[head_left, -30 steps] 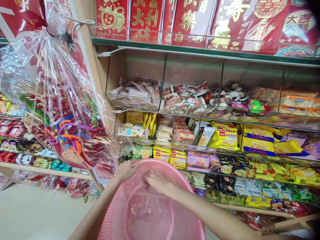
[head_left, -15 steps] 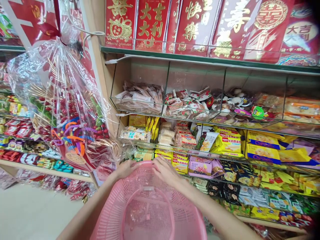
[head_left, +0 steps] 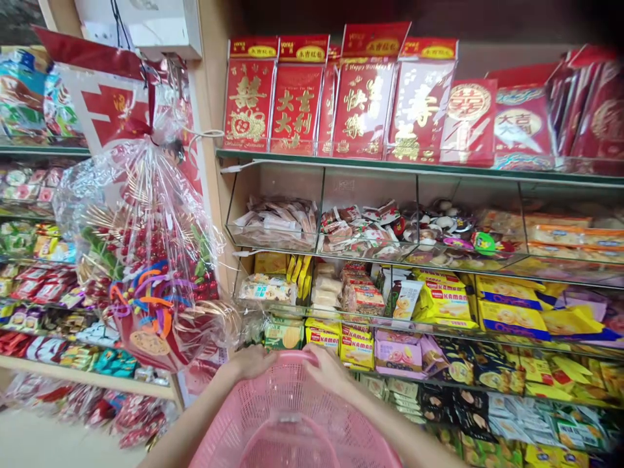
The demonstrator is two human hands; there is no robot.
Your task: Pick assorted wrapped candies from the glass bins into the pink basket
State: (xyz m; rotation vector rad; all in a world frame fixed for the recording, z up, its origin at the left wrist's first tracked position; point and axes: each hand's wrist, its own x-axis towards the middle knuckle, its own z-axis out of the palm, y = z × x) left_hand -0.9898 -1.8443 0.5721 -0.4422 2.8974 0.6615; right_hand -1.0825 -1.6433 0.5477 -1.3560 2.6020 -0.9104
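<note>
Left hand [head_left: 251,363] and right hand [head_left: 327,368], each grip curled closed on the pink basket's rim [head_left: 291,357]

Open space lies above the pink basket [head_left: 287,377] between the forearms [head_left: 195,416]. Ahead, transparent panels [head_left: 363,247] front the snack packets [head_left: 446,296]; at left, a wrapped bouquet [head_left: 151,260], perhaps hanging forward, blocks part of the shelves [head_left: 58,372].

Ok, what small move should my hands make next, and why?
Perhaps ease the basket slightly toward you: your left hand and right hand are both at its far rim, near each other, so drawing it back looks simplest.
</note>
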